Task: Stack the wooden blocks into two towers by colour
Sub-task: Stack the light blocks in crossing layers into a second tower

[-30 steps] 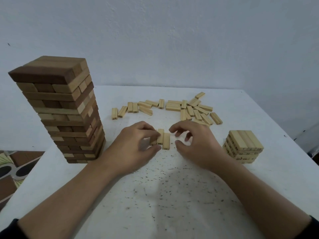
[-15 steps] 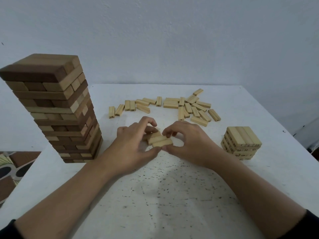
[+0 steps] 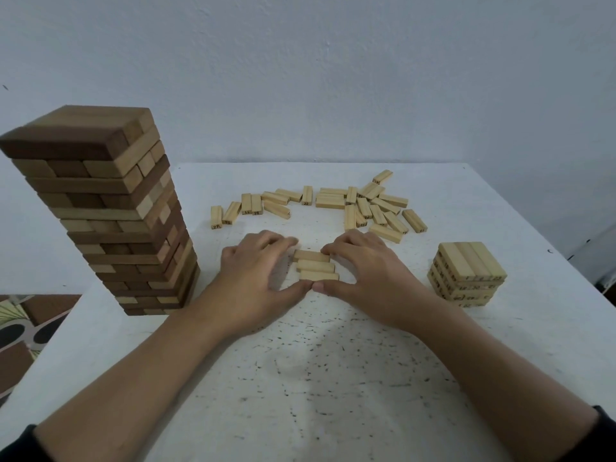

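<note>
The white, black-speckled table (image 3: 333, 395) fills the lower two thirds of the frame. Its far edge meets the pale wall (image 3: 333, 78) just above the middle. Its left edge drops away behind the tall tower toward the lower left, where a patterned floor (image 3: 23, 331) shows, and its right edge slants down to the right border. The widest bare stretch lies at lower centre, between the two forearms.

The tall tower (image 3: 100, 211) of mixed dark and light blocks stands at the left, close to the table's left edge, its base just beside the left wrist. The short tower (image 3: 468, 275), of light blocks only, stands at the right, near the right hand but apart from it, with bare table between it and the right edge. At upper centre the loose light blocks (image 3: 333, 201) lie scattered flat in a band — the nearest just beyond the right hand's knuckles, the farthest short of the far edge.

Both forearms come in from the lower corners, with dark cuffs (image 3: 20, 441) at the frame's border, and converge at the centre. There a row of three light blocks (image 3: 315, 265) lies flat on the table, side by side, long sides touching. The left hand (image 3: 256, 278) and right hand (image 3: 363, 271), palms down, bracket it. Curled fingers reach the far block's ends and the thumbs meet tip to tip at the near block's long side — each hand is closed round the row, gripping it.
</note>
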